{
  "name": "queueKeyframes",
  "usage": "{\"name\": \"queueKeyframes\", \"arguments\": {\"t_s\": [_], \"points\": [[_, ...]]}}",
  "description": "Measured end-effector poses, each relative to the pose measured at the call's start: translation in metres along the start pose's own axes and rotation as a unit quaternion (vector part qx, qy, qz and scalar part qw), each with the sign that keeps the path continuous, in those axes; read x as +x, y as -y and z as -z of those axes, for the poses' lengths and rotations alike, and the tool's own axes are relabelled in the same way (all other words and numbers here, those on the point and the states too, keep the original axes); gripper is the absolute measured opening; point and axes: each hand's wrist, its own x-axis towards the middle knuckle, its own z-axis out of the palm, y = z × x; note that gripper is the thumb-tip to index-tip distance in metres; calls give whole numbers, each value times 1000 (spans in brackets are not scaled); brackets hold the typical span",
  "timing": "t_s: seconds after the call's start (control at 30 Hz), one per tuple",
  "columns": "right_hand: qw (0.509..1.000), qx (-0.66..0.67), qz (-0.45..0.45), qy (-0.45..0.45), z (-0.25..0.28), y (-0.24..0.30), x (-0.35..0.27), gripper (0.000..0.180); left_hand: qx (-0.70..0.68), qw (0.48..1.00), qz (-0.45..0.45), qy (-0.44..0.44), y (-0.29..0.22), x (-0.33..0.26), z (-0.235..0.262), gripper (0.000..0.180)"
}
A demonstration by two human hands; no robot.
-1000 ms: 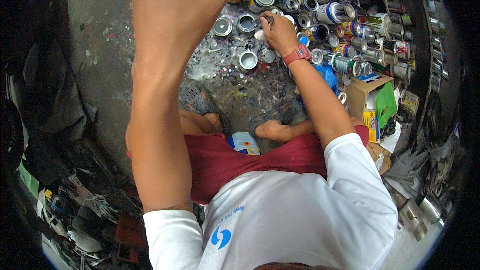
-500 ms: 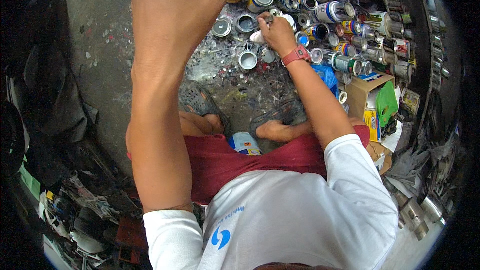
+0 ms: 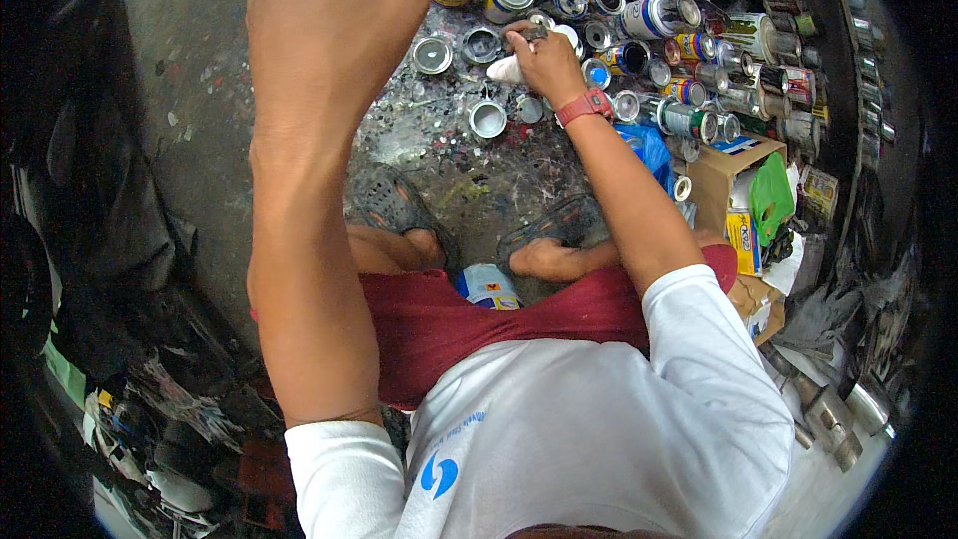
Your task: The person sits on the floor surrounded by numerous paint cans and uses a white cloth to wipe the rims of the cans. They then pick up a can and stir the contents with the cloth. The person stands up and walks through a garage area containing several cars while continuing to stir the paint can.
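My left hand [image 3: 324, 25] is raised close to the camera at the upper left. Its fingers are curled, with their tips beyond the top edge, so what they hold is hidden. Lower and farther off, my right hand [image 3: 549, 62], with a red watch [image 3: 586, 106] on its wrist, closes over a whitish, cloth-like bundle [image 3: 506, 71]. A small dark piece [image 3: 536, 33] shows at its fingers. Around this hand stand a can with a dark grey inside [image 3: 481, 46], a can of light grey paint [image 3: 488, 119] and a silver-topped can [image 3: 432, 56].
Many paint cans [image 3: 654, 17] crowd the far right, some lying on their sides. A cardboard box [image 3: 714, 175] with a green bag [image 3: 769, 202] stands at the right, beside a blue plastic bag [image 3: 651, 152]. Paint spatters the floor [image 3: 419, 130]. Dark clutter fills the left.
My left hand has shifted slightly left in the picture. The cans and my right hand also sit a little farther left and up; the right hand keeps its grip.
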Motion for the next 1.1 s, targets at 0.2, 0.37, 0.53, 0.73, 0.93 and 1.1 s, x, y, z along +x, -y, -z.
{"name": "queueKeyframes", "arguments": {"t_s": [0.2,0.37,0.53,0.73,0.93,1.1], "points": [[997,-68,9,25,-8,-10,1,27,-53,998,13,40,12,3,4,29],[1000,-11,-8,-20,-13,-12,2,23,-49,991,89,84,13,11,7,32],[997,3,-20,-71,-21,-22,0,26,-43,994,10,98,54,13,-8,38],[992,-5,28,-125,-32,-33,3,24,-20,996,-5,92,47,12,-8,34],[993,-102,3,-56,-23,-24,5,21,-7,995,7,101,46,11,-14,36],[973,102,-200,-59,-26,-26,7,27,4,990,20,136,59,15,-14,35]]}}
